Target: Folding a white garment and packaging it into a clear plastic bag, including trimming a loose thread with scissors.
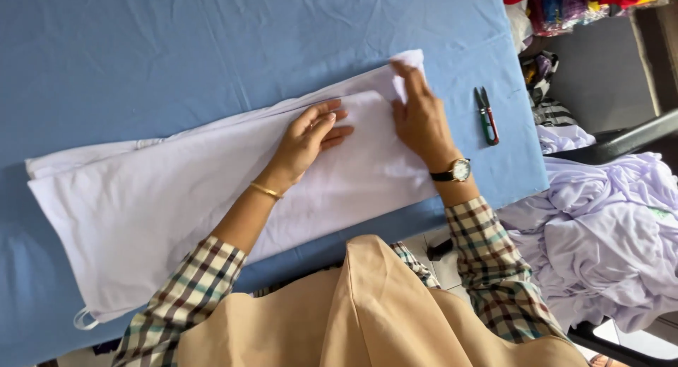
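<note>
A person is leaning over a table covered with a blue cloth (176, 49), working on a long folded white garment (155, 204) that is lying slantwise across it, running from about eight o'clock up toward one o'clock. The left hand (307, 141) is resting flat on the garment near the middle, fingers together and stretched out, pressing on the fabric without gripping anything. The right hand (420, 116) is lying just beside it at its three o'clock side, palm down with fingers extended toward twelve o'clock, pressing on the folded upper end of the cloth; it is clamped on nothing either. A gold bangle (266, 191) is sitting on the left wrist and a wristwatch (458, 171) on the right. Small thread snips (486, 116) with red and green handles are lying on the blue cloth at three o'clock of the right hand, apart from the garment. A heap of pale lilac fabric (607, 233) is piling up beyond the table edge at four o'clock.
</note>
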